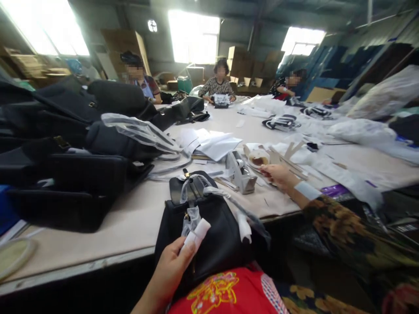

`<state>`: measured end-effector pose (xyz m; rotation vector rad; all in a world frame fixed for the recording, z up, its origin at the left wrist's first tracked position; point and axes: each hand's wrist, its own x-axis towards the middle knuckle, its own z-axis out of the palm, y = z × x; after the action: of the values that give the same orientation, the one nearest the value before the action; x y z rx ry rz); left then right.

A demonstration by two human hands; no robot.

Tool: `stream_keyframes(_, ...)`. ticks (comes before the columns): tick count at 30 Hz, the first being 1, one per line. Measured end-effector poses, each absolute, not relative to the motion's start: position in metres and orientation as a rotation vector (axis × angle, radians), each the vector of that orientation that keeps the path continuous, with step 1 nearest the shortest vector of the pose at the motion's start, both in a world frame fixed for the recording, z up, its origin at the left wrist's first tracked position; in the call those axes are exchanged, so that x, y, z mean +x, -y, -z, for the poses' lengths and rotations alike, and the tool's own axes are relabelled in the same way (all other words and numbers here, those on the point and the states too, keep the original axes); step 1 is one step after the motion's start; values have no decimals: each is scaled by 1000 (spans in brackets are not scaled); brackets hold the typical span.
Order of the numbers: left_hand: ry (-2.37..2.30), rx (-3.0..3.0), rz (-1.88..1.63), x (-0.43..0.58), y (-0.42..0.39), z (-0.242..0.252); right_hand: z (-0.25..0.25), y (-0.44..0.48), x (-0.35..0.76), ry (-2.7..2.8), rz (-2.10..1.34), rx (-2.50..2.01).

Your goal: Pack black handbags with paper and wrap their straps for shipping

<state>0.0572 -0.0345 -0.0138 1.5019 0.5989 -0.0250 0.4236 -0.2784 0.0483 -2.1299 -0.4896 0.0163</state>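
Note:
A black leather-like backpack (212, 231) leans between my lap and the table edge, its straps wrapped in clear plastic. My left hand (178, 261) is in front of it, thumb and fingers closed on a white wrapped strip (198, 235). Clear plastic (192, 218) around the bag's buckle shows just behind that strip. My right hand (278, 175) reaches over the table with its fingers pinched together; what they hold, if anything, is too small to make out. Close to those fingertips sits a round dish (258, 159) with something brown in it. A grey tape dispenser (241, 174) stands left of the hand.
Black bags (81, 174) are heaped on the left of the table. White paper sheets (212, 144) lie beyond the dispenser, and flat strips (290, 157) lie past my right hand. Plastic-wrapped straps (281, 122) lie further back. Several people sit around the far side.

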Motion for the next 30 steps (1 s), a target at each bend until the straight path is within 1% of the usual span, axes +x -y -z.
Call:
stream_keyframes(3, -643, 1529, 2, 58, 38, 9, -27, 261, 422, 264, -300, -2103)
stream_keyframes(6, -677, 1535, -16, 58, 42, 3, -17, 244, 423, 86, -404, -2044)
stream_keyframes(9, -684, 1547, 7, 58, 40, 2, -20, 238, 425, 0, -364, -1980)
stream_keyframes(13, -647, 1598, 77, 57, 36, 5, -27, 250, 407, 35, -228, -1884)
stream_keyframes(15, -638, 1617, 81, 56, 35, 6, -27, 260, 390, 57, -225, -1849)
stream_keyframes(20, -605, 1635, 73, 58, 35, 6, -7, 270, 360, 2, -323, -1828)
stream_keyframes(25, -604, 1683, 38, 58, 35, 3, 11, 270, 364, -26, -274, -1920)
stream_keyframes(27, -625, 1710, -2, 57, 37, 1, 7, 273, 360, 5, -277, -1974)
stream_keyframes(30, -633, 1789, -72, 58, 44, -6, -17, 269, 335, 159, -358, -1986)
